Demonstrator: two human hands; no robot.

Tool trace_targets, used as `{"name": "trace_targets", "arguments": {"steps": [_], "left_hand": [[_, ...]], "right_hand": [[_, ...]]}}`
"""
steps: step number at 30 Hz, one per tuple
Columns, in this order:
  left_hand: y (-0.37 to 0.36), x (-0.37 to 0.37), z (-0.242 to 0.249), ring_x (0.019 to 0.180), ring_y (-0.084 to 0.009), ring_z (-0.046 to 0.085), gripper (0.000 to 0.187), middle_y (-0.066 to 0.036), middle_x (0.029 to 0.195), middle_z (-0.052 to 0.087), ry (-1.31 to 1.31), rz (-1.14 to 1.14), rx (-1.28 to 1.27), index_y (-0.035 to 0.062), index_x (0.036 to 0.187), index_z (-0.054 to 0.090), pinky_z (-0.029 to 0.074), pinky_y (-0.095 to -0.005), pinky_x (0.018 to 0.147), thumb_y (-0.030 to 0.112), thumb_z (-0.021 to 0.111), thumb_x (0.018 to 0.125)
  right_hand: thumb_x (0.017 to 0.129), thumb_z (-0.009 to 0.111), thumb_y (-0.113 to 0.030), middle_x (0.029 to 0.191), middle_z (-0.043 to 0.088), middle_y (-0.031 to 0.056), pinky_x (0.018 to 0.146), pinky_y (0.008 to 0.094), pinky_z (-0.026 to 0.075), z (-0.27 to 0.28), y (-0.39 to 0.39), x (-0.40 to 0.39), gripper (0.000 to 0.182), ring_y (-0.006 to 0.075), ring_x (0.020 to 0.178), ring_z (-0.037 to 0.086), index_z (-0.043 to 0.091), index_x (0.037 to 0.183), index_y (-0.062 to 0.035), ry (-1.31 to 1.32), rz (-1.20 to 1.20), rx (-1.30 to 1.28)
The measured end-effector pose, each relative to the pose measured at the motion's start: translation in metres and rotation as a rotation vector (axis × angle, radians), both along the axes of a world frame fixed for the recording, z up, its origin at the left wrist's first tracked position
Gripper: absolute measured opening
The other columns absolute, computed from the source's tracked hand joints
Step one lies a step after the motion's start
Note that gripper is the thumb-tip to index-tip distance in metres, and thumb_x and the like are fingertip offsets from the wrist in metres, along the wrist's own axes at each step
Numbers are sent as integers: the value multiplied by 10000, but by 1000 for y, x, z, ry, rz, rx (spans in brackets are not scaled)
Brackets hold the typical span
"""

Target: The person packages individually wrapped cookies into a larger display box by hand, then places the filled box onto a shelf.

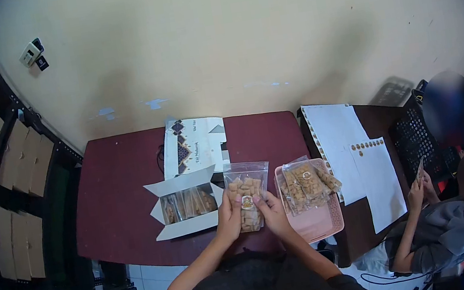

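Note:
A clear zip-top bag of small light-brown snack pieces [244,186] stands upright between my hands, a round label on its front. My left hand [229,217] grips the bag's left edge, and my right hand [272,214] holds its right edge, thumb by the label. Just left of them lies an open white cardboard box [187,229] with its flaps spread and several filled bags inside. Behind it stands its patterned lid [193,145] with printed writing. To the right, a pink plastic basket [323,226] carries several more snack bags [308,181].
A maroon table [119,192] lies under the work. On a dark table to the right are sheets of round stickers [375,177] and a black crate [414,139]. Another person [449,232] sits there holding something small. Shelves with cartons [12,160] rise at left.

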State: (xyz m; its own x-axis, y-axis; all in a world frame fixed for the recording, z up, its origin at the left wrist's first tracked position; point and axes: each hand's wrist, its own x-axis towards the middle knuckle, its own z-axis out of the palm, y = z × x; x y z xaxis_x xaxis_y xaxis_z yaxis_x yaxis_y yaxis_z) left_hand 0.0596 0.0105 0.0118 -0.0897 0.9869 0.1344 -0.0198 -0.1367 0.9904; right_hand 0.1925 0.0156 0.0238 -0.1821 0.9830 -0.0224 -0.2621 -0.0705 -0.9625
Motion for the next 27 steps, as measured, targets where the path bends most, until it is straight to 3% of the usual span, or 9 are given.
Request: {"name": "trace_targets", "arguments": {"steps": [6,8,10,11,14,17,20,24,27], "left_hand": [[-8,-42,4,1050,-191,546,396,-138,1106,561,-67,-207,-64,15,1249,371,450,-334,874,212,539,950],[-13,-56,10,1058,-196,538,482,-141,1142,539,-163,-283,-126,24,1276,338,445,-337,885,167,605,901],[-19,-72,15,1062,-193,527,594,-150,1155,524,87,-354,-56,29,1307,294,442,-324,891,169,651,854],[-20,-78,-2,1063,-206,526,694,-165,1161,516,29,-387,-39,28,1339,240,439,-322,898,164,676,817],[-25,-94,-9,1090,-218,516,732,-175,1177,500,-107,-421,-121,24,1355,205,431,-334,917,161,680,815],[-25,-111,5,1128,-205,487,800,-160,1223,459,-62,-423,-104,33,1380,139,409,-332,951,117,687,804],[-25,-126,9,1161,-200,458,855,-147,1263,421,-17,-485,-63,49,1397,85,393,-333,974,90,694,799],[-28,-139,5,1203,-196,415,817,-149,1295,382,-31,-495,-23,70,1406,67,364,-341,996,60,647,831],[-31,-148,14,1224,-205,384,819,-151,1290,365,-151,-431,-103,76,1399,66,340,-352,1010,83,654,829]], "right_hand": [[918,570,-136,1088,621,85,921,290,436,10,-4,-31,328,151,1018,576,528,1194,36,11,-72,-12],[905,587,-122,1083,624,76,916,291,443,11,-7,-33,339,154,1012,582,528,1202,32,-135,12,-32],[912,586,-152,1078,626,71,888,283,455,9,-11,-43,352,150,991,587,529,1211,24,-125,12,-81],[912,590,-171,1076,626,69,874,277,458,4,-14,-50,352,145,983,588,536,1201,22,-31,-29,-162],[910,600,-228,1063,625,54,838,257,459,-3,-17,-66,354,125,951,589,549,1169,8,91,-76,-240],[885,641,-202,1054,620,42,860,260,444,20,-22,-85,349,103,962,573,544,1159,-9,-106,32,-53],[889,639,-172,1083,603,58,871,275,447,25,-25,-92,344,115,998,558,527,1166,-2,-163,62,-109],[893,630,-168,1112,596,67,888,277,444,20,-17,-108,376,121,1018,559,504,1210,-12,112,39,-147],[912,600,-179,1122,592,74,895,289,447,35,-18,-117,377,133,1025,560,485,1233,-17,-18,130,-28]]}}
